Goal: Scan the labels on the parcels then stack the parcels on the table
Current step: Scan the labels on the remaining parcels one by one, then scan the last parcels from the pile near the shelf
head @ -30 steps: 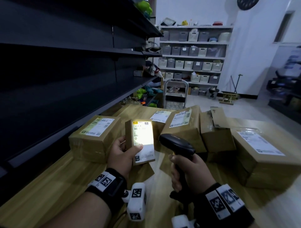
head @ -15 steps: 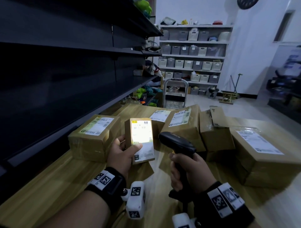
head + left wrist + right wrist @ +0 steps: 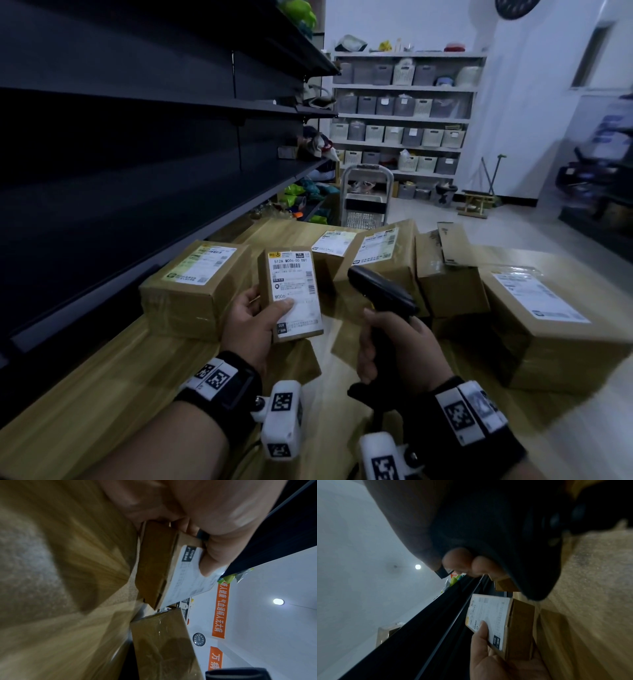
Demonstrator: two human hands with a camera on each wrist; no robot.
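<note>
My left hand [image 3: 253, 318] holds a small brown parcel [image 3: 291, 291] upright above the wooden table [image 3: 102, 370], thumb pressed on its white label. The left wrist view shows the same small parcel [image 3: 159, 563] with the thumb on the label. My right hand [image 3: 394, 346] grips a black handheld scanner [image 3: 380, 291], its head pointing toward the small parcel. In the right wrist view the scanner [image 3: 496, 534] fills the top, with the small parcel [image 3: 501, 623] below it. Several labelled parcels lie behind: one at left [image 3: 195, 287], a tilted one [image 3: 376, 257], a large one at right [image 3: 548, 322].
Dark metal shelving [image 3: 137, 154] runs along the table's left side. A step stool [image 3: 364, 195] stands beyond the table's far end. White shelves with bins [image 3: 400, 126] line the back wall. Bare tabletop lies in front of the parcels near my wrists.
The bright scanner light on the small parcel's label has gone out; the label now reads plainly. Both hands stay almost where they were.
</note>
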